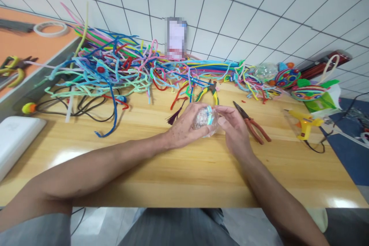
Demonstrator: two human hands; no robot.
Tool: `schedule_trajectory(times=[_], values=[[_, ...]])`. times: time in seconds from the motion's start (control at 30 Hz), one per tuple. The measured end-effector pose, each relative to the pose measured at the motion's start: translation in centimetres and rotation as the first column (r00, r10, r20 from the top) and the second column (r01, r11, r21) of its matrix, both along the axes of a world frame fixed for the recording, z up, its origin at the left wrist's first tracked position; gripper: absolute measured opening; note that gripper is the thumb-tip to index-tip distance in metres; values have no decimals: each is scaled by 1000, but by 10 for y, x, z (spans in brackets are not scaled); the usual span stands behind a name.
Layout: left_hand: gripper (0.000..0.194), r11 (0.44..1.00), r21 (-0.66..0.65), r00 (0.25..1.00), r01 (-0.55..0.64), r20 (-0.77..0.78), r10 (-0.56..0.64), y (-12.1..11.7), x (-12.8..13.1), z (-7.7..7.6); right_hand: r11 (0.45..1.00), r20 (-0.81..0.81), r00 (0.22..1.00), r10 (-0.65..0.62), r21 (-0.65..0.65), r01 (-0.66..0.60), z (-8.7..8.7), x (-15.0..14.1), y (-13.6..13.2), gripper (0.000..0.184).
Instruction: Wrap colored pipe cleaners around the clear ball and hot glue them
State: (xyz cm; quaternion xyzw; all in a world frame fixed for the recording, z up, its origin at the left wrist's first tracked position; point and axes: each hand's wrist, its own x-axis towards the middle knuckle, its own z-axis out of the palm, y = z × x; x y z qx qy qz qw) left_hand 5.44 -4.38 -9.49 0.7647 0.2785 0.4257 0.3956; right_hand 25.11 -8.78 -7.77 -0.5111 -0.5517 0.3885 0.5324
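My left hand [184, 128] is wrapped round a clear, round plastic ball [205, 120] with a light blue strip across it. At the ball's right side is my right hand [233, 125], its fingers bent and the thumb and fingertips close together by the ball's edge. Whether those fingertips pinch anything is too small to make out. A dark tassel [174, 115] lies just beyond my left hand. Yellow-and-green handled pliers [211, 92] rest behind the ball, and orange-handled pliers [253, 125] lie to the right of my right hand.
Tangled, colourful pipe cleaners [115, 65] spread along the table's back edge. A phone [176, 38] leans against the tiled wall. At the right are a yellow glue gun [305, 123] and decorated balls [288, 76]. A white box [20, 142] and black cable [86, 107] lie left.
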Motion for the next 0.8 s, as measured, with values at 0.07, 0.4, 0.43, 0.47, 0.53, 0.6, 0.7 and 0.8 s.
schedule_trajectory(times=[0.07, 0.4, 0.43, 0.47, 0.53, 0.6, 0.7, 0.8], values=[[55, 995, -100, 999, -23, 40, 28, 2, -2, 2, 997, 72, 997, -11, 75, 5, -1, 1, -2, 38], [41, 791, -602, 930, 108, 341, 133, 21, 4, 4, 910, 543, 838, -61, 374, -176, -3, 3, -6, 63], [41, 756, -641, 916, 133, 371, 153, 22, 5, 3, 901, 584, 809, -76, 387, -195, -2, 4, -6, 66], [41, 714, -682, 904, 158, 391, 173, 23, 7, 4, 892, 619, 780, -90, 399, -214, -1, 4, -5, 68], [44, 627, -752, 892, 205, 407, 197, 23, 8, 5, 874, 667, 736, -113, 419, -246, 0, 6, -4, 70], [48, 545, -796, 889, 265, 420, 182, 23, 8, 8, 862, 681, 721, -127, 436, -259, -1, 8, -2, 70], [55, 460, -820, 886, 340, 443, 136, 20, 7, 11, 841, 678, 721, -145, 468, -272, -4, 10, -1, 69], [58, 451, -832, 896, 323, 422, 136, 17, 7, 12, 814, 685, 704, -185, 509, -281, -6, 10, -1, 67]])
